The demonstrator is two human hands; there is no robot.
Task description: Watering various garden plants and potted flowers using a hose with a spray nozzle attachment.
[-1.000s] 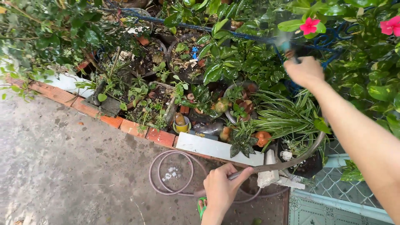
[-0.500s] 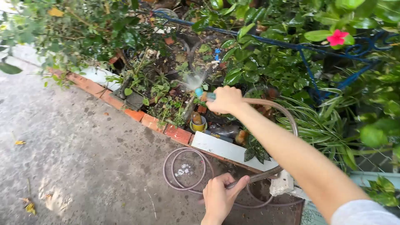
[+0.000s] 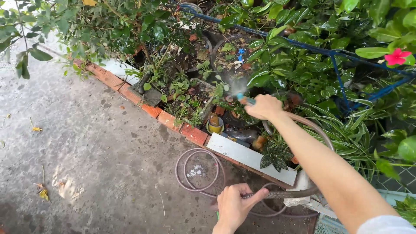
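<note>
My right hand (image 3: 263,107) grips the nozzle end of a grey-brown garden hose (image 3: 318,130), held out over a plant bed. Water sprays from the blue nozzle tip (image 3: 239,96) towards small green plants (image 3: 182,89) in the soil. My left hand (image 3: 234,206) is low at the bottom edge, closed around a lower stretch of the same hose (image 3: 281,194). The hose arcs from my right hand down behind my forearm to my left hand, and coils lie on the concrete (image 3: 197,170).
A row of orange bricks (image 3: 167,119) and a white board (image 3: 251,158) edge the bed. A yellow pot (image 3: 215,125) sits just inside. Blue metal bars (image 3: 338,54) and a red flower (image 3: 397,56) stand at the right. Wet concrete ground (image 3: 78,143) lies to the left.
My right hand has swung the nozzle from high at the right, near the blue bars, down and leftwards over the small plants. My left hand stays on the lower hose.
</note>
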